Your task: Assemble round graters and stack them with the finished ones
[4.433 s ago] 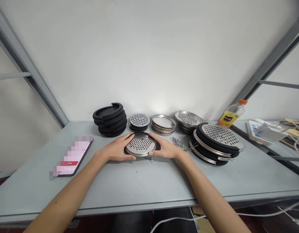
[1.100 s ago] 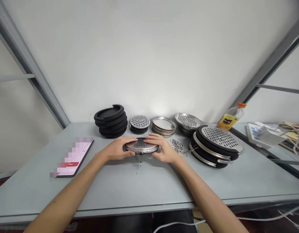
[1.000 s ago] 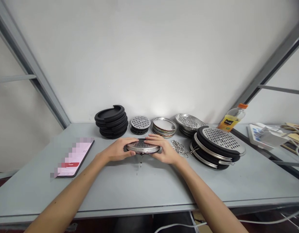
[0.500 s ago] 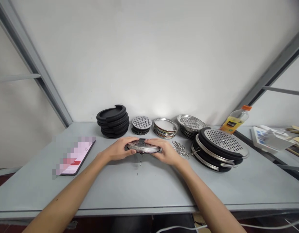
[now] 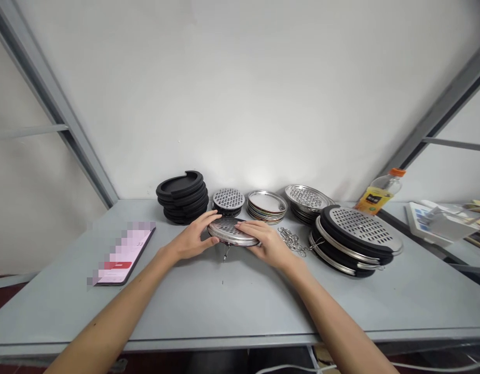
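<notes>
Between my hands is a round, flat metal case [image 5: 232, 231] with a slotted top and a dark rim at its back, held slightly tilted. My left hand [image 5: 191, 240] holds its left edge, thumb at the near side and fingers at the far side. My right hand [image 5: 269, 242] grips the right edge, fingers over the slotted top and thumb low at the side. From the case's near rim hangs a small metal clasp [image 5: 226, 253]. The undersides of the case and the right fingertips' far side are hidden.
Along the wall stand stacks of black rings [image 5: 182, 200], slotted discs [image 5: 229, 199], shallow metal dishes [image 5: 266, 203] and slotted metal lids [image 5: 307, 200]. To the right are metal chains [image 5: 292, 241], stacked finished-looking cases [image 5: 354, 241] and a bottle [image 5: 380, 192]. A phone [image 5: 126, 254] lies left.
The case has turned and tilted in my hands, so more of its slotted top shows and its left side sits higher. My left fingers have shifted along the far left rim.
</notes>
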Tool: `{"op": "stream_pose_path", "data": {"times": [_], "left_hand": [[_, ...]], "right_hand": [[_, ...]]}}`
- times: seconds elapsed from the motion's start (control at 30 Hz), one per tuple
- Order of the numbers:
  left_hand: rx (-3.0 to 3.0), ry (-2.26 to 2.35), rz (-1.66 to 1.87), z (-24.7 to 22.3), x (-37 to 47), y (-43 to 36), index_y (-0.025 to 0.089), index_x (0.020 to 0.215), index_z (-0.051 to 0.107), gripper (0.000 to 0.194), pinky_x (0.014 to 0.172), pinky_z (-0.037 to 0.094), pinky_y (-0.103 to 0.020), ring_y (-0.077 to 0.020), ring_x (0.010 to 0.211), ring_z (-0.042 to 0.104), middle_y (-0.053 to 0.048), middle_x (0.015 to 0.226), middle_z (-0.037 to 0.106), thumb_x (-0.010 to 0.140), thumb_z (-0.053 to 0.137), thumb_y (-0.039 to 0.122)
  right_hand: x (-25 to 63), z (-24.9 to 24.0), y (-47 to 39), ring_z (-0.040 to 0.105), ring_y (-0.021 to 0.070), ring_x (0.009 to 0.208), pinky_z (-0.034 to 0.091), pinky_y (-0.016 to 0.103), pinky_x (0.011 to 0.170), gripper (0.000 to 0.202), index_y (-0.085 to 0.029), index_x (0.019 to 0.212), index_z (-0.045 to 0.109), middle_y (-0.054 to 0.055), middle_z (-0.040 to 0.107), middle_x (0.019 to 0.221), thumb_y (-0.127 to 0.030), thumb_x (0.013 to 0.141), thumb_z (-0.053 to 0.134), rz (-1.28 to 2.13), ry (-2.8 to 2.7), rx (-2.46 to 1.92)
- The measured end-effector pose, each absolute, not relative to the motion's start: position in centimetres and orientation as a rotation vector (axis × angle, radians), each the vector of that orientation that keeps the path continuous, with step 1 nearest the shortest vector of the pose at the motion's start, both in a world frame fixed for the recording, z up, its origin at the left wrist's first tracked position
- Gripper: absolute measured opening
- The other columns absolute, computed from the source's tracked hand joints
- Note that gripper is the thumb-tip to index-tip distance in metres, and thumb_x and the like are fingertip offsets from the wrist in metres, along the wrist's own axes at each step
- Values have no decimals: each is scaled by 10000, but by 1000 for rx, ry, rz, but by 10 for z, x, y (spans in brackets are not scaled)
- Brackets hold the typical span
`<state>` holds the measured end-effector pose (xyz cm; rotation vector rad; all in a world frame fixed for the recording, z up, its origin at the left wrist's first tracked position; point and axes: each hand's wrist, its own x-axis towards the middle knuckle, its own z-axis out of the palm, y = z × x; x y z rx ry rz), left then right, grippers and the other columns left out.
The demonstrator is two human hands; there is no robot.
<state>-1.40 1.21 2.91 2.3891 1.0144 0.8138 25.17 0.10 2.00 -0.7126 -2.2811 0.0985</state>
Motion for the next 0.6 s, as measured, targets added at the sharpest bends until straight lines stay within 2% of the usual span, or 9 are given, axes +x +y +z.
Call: {"op": "stream_pose_path", "data": {"times": [0.13,0.27,0.37,0.5,0.6], "left_hand": [[2290,878,928,29,-12,11,177,1459,325,797,1137,273,-455,-337,1358,355,-149,1492,359,849,503,657],[2025,780,1005,29,-10,12,173,1488,236,840,1131,293,-449,-332,1375,338,-168,1524,300,858,453,684],[1924,748,977,29,-8,11,160,1490,212,820,1141,279,-437,-309,1397,306,-174,1536,278,884,406,677],[1924,767,926,29,-6,9,177,1488,224,702,1141,280,-441,-280,1399,312,-146,1544,278,948,319,615],[1956,852,910,28,-6,9,174,1487,234,666,1164,231,-426,-261,1414,282,-123,1551,272,968,281,588]], "right_hand": [[252,21,-1,541,242,1213,483,460,998,443,-239,1339,522,99,589,1324,-202,898,537,-62,-2244,-697],[251,19,-8,451,245,1309,456,466,1038,481,-232,1381,474,98,480,1433,-165,906,502,-172,-2211,-721],[251,18,-12,470,243,1293,460,468,1032,476,-242,1382,473,88,515,1404,-159,914,475,-223,-2189,-735],[253,20,-14,534,241,1221,472,466,1007,457,-257,1371,489,76,596,1318,-167,925,445,-269,-2221,-746],[253,22,-14,547,244,1195,471,461,997,442,-258,1355,508,68,611,1301,-163,929,443,-349,-2280,-759]]}}
